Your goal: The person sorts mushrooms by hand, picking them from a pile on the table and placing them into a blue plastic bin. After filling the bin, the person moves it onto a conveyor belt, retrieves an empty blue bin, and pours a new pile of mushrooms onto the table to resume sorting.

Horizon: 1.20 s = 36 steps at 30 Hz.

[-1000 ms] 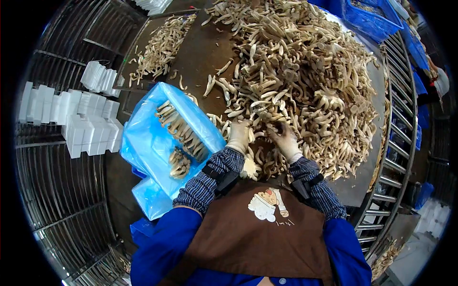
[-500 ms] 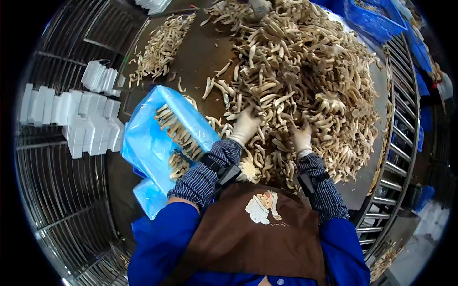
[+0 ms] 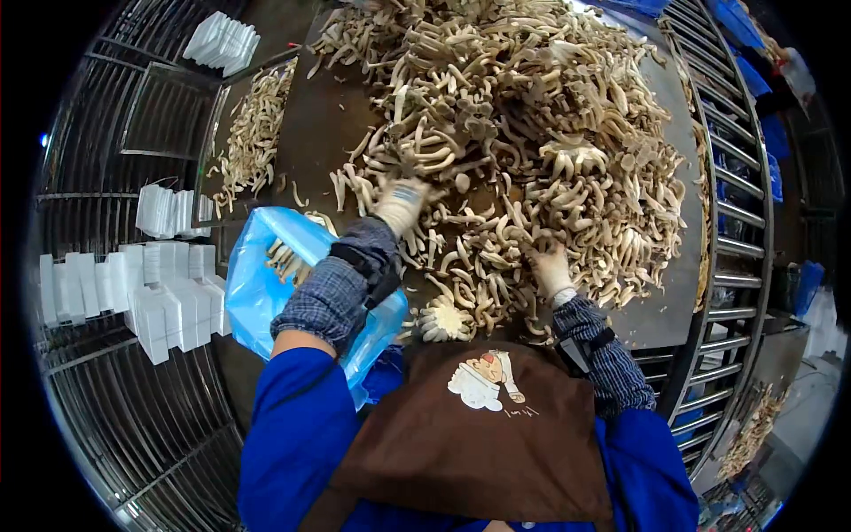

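Observation:
A large heap of pale brown mushrooms (image 3: 532, 106) covers much of the dark table. My left hand (image 3: 402, 202), in a whitish glove, is at the heap's left edge, its fingers blurred against some mushrooms. My right hand (image 3: 550, 269), also gloved, has its fingers down among mushrooms at the near part of the heap; its fingertips are partly hidden. Under and beside my left forearm lies a blue plastic bag (image 3: 253, 301) with a row of mushrooms (image 3: 285, 263) inside. A pale mushroom cluster (image 3: 445, 321) rests close to the apron.
A smaller mushroom pile (image 3: 253, 142) lies at the table's far left. White foam trays (image 3: 173, 293) are stacked on the left beside a wire rack (image 3: 133, 399). A metal roller conveyor (image 3: 740, 248) runs along the right side, with blue plastic beyond it.
The view has shifted. My left hand has moved left and away from me along the heap's edge, and its forearm now covers more of the bag. My right hand remains among the near mushrooms.

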Each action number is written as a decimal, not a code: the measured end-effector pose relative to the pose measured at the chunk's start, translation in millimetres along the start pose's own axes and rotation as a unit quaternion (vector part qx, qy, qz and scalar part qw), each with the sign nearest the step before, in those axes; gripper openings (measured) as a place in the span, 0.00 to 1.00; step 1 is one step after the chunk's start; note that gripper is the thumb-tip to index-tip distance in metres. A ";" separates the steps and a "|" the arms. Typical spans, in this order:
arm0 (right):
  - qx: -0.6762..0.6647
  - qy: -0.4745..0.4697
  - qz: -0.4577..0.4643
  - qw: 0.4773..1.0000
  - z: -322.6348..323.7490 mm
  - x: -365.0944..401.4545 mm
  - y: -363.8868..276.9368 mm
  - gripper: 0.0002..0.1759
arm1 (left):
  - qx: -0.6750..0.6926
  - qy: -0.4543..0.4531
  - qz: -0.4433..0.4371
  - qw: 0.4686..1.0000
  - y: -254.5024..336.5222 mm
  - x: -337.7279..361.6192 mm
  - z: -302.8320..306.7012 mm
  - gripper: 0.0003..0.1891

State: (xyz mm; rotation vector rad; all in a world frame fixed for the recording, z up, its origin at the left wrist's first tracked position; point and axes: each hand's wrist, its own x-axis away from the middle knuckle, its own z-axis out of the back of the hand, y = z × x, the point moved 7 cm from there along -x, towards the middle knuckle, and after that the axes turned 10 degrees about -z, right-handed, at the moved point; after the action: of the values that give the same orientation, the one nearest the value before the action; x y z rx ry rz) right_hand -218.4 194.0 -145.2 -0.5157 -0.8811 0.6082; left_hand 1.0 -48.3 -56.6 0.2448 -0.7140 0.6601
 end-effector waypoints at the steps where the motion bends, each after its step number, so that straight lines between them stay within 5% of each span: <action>1: 0.067 0.010 0.021 0.997 -3.2 -0.3 -4.1 0.40 | 0.009 0.080 -0.008 0.997 -16.1 6.0 2.7 0.19; 4: -0.053 0.016 -0.040 0.998 -13.1 11.9 -42.9 0.34 | 0.084 0.207 0.002 0.975 -60.7 20.9 -7.9 0.25; 6: 0.024 -0.073 -0.005 0.997 -13.2 31.7 -87.3 0.34 | 0.148 0.250 -0.001 0.957 -67.1 32.9 -4.2 0.28; 8: 0.177 0.029 0.072 0.981 1.6 42.4 -114.8 0.34 | 0.235 0.268 0.037 0.934 -64.9 43.5 5.4 0.27; 10: 0.249 0.127 0.042 0.959 2.6 6.3 -86.9 0.33 | 0.335 0.234 0.042 0.912 -60.2 41.3 4.0 0.26; 14: 0.377 -0.012 -0.068 0.924 -0.4 -13.7 -108.8 0.38 | 0.301 0.337 -0.014 0.892 -25.0 32.6 -2.3 0.20; 16: 0.406 0.045 0.002 0.913 -31.0 -28.9 -96.6 0.38 | 0.310 0.159 -0.072 0.935 20.1 15.2 -6.3 0.19; 18: 0.359 -0.022 -0.009 0.933 -46.7 -20.9 -95.7 0.37 | 0.120 0.221 -0.197 0.948 68.6 11.2 -10.0 0.17; 20: 0.234 -0.055 -0.026 0.970 -44.4 -2.1 -95.1 0.28 | 0.053 0.255 -0.145 0.955 80.4 6.8 -24.8 0.16; 22: 0.023 -0.050 0.019 0.998 -36.3 10.9 -83.8 0.27 | 0.069 0.145 -0.070 0.984 57.4 -13.8 -29.9 0.14; 26: -0.160 -0.104 0.011 0.981 -24.4 4.7 -40.4 0.24 | 0.130 0.112 0.077 0.982 -21.2 -14.7 -43.4 0.18; 27: -0.165 -0.090 0.069 0.980 -20.3 3.3 -36.3 0.23 | 0.165 0.144 0.097 0.971 -29.7 -3.7 -35.5 0.19; 30: 0.163 -0.006 0.193 0.968 -2.2 13.7 -48.3 0.27 | 0.218 0.169 0.118 0.954 -31.8 17.3 -10.3 0.20; 32: -0.271 -0.060 0.078 0.958 7.5 16.8 -56.1 0.26 | 0.246 0.183 0.089 0.948 -16.9 33.4 3.3 0.21; 34: -0.053 -0.067 0.184 0.979 7.8 16.0 -51.2 0.21 | 0.317 0.152 0.091 0.932 -6.2 40.8 1.1 0.25; 36: 0.057 -0.054 0.258 0.963 10.5 17.5 -47.2 0.19 | 0.355 0.265 0.094 0.892 -3.1 47.5 -5.9 0.29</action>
State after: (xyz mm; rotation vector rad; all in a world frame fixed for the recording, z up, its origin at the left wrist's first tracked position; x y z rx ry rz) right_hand -205.6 173.7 -99.7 -0.6167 -0.8093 1.1656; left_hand 32.9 -25.6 -28.9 0.6426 0.0605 1.1085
